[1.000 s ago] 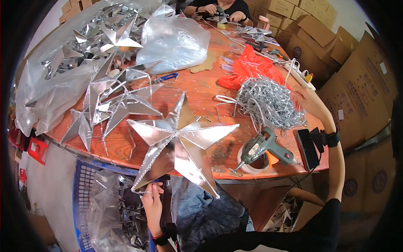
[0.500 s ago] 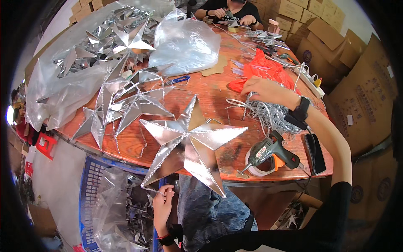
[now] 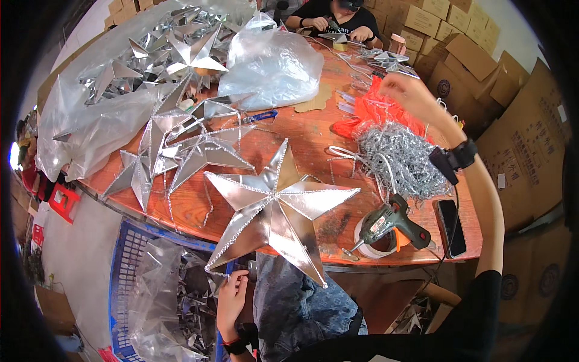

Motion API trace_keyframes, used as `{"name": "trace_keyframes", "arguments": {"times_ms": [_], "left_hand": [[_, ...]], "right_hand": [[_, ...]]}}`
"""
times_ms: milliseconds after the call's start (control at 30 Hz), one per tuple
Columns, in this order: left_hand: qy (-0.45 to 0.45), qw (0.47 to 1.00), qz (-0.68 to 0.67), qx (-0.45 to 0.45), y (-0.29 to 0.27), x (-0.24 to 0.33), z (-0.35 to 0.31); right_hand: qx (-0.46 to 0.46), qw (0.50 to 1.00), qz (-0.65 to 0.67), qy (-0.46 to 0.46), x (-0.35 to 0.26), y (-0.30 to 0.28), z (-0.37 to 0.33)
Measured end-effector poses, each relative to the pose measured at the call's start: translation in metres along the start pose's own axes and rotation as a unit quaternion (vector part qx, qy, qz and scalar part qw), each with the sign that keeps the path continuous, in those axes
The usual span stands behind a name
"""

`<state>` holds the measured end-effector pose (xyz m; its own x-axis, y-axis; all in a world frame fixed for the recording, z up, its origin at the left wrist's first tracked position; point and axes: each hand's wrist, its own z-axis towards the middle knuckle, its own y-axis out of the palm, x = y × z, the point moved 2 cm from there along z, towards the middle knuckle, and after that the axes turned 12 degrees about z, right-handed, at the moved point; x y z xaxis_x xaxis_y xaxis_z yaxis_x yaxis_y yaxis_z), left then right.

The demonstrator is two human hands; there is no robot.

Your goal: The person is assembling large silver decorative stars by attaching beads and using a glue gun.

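A large silver foil star (image 3: 283, 208) with glittery trim along its ridges lies at the table's front edge, two points overhanging. My left hand (image 3: 231, 301) pinches its lower left tip from below. My right hand (image 3: 407, 93) is raised over a red plastic bag (image 3: 380, 111), fingers drawn together and slightly blurred; what they hold cannot be made out. Just nearer is a tangled heap of silver tinsel cord (image 3: 398, 160). A dark green glue gun (image 3: 386, 223) rests on a white roll (image 3: 368, 244), its nozzle pointing left.
More trimmed stars (image 3: 202, 151) lie at left, beside a clear bag of silver stars (image 3: 145, 66). A stuffed plastic bag (image 3: 274, 69) and blue-handled tool (image 3: 260, 116) sit behind. A phone (image 3: 450, 226) lies at right. A blue crate (image 3: 123, 283) stands below; a co-worker (image 3: 338, 21) sits opposite.
My right hand has lifted off the tinsel heap and moved away, up over the red bag. My left hand keeps its hold on the star, which stays in place; the view shifts slightly.
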<state>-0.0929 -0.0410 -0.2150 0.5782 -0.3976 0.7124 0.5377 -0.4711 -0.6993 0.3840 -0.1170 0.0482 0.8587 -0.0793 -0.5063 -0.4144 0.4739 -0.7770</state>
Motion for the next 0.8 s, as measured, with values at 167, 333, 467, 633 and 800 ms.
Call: {"name": "trace_keyframes", "arguments": {"times_ms": [167, 333, 467, 633, 800], "left_hand": [[0.009, 0.998, 0.017, -0.056, -0.002, 0.008, -0.004], [0.011, 0.992, -0.007, -0.125, -0.022, 0.023, -0.018], [0.042, 0.983, -0.038, -0.174, -0.028, 0.032, -0.025], [0.106, 0.967, -0.051, -0.225, -0.023, 0.047, -0.021], [0.114, 0.96, -0.024, -0.256, -0.022, 0.053, -0.021]], "right_hand": [[0.082, 0.991, 0.037, -0.101, -0.009, -0.092, -0.007], [0.155, 0.977, 0.125, -0.076, -0.024, -0.121, -0.022], [0.218, 0.965, 0.071, -0.126, -0.022, -0.148, -0.025], [0.288, 0.954, 0.066, -0.052, -0.035, -0.165, -0.028], [0.316, 0.942, 0.091, -0.064, -0.026, -0.172, -0.03]]}}
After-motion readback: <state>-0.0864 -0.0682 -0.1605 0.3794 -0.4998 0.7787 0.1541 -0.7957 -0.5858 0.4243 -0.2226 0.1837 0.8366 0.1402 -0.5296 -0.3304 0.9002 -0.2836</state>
